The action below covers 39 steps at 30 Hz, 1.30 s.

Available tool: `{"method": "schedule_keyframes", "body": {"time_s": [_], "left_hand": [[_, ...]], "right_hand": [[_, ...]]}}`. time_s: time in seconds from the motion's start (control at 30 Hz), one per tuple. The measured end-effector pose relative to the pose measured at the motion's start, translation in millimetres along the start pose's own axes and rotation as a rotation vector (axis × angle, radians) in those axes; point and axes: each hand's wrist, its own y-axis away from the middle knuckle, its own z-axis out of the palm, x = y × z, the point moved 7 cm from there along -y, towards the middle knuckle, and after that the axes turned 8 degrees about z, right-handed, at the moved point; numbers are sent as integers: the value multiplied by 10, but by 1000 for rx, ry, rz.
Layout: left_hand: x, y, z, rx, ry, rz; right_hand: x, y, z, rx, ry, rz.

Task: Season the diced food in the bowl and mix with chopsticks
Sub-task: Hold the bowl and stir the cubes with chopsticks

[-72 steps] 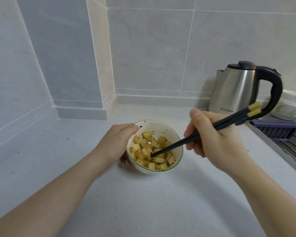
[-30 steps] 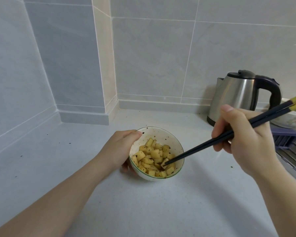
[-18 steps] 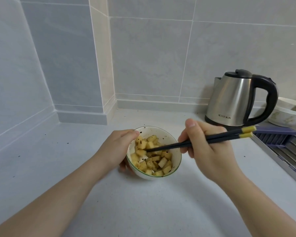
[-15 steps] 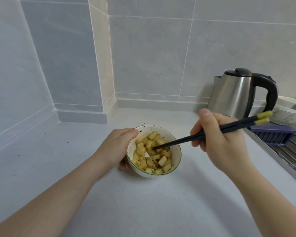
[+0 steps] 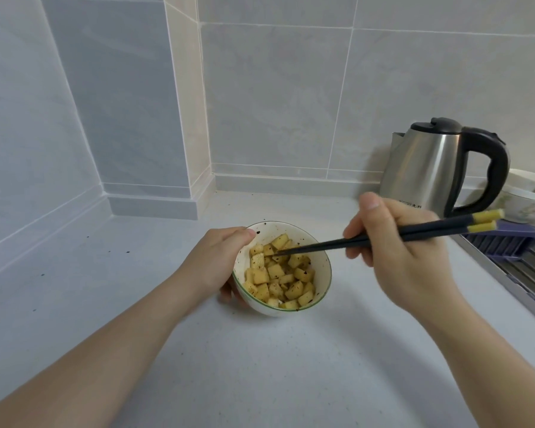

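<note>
A small white bowl (image 5: 321, 264) with a green rim stands on the pale counter. It holds yellow diced food (image 5: 280, 279) flecked with dark seasoning. My left hand (image 5: 218, 262) grips the bowl's left side, thumb on the rim. My right hand (image 5: 405, 257) holds a pair of dark chopsticks (image 5: 383, 237) with yellow ends. Their tips reach into the far left part of the bowl, among the cubes.
A steel kettle (image 5: 426, 171) with a black handle stands at the back right. A white patterned bowl (image 5: 528, 199) and a purple rack (image 5: 507, 239) sit by the sink (image 5: 525, 273) at the right edge. Dark seasoning specks dot the counter (image 5: 260, 366).
My right hand has swung the chopsticks around inside the bowl, from the right side to the far left. The cubes have shifted. My left hand has stayed on the bowl.
</note>
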Motion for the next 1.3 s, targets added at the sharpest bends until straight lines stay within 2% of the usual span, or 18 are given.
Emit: {"method": "schedule_keyframes", "body": {"time_s": [0.13, 0.33, 0.5, 0.67, 0.8, 0.97, 1.1, 1.3], "left_hand": [[3, 12, 4, -11, 9, 0], [6, -3, 5, -9, -1, 4], [1, 4, 9, -8, 16, -11], [-12, -9, 10, -3, 19, -19], [-33, -23, -9, 4, 5, -18], [-27, -27, -12, 4, -14, -10], [-37, -25, -14, 6, -14, -9], [-47, -33, -13, 1, 8, -11]], "right_hand": [[28, -108, -322, 153, -45, 73], [39, -58, -116, -25, 8, 139], [-10, 67, 156, -119, 3, 72], [0, 6, -56, 46, -79, 34], [15, -72, -312, 153, -45, 40], [43, -66, -170, 28, 7, 143], [69, 38, 110, -105, -75, 196], [76, 54, 164, -34, -71, 122]]}}
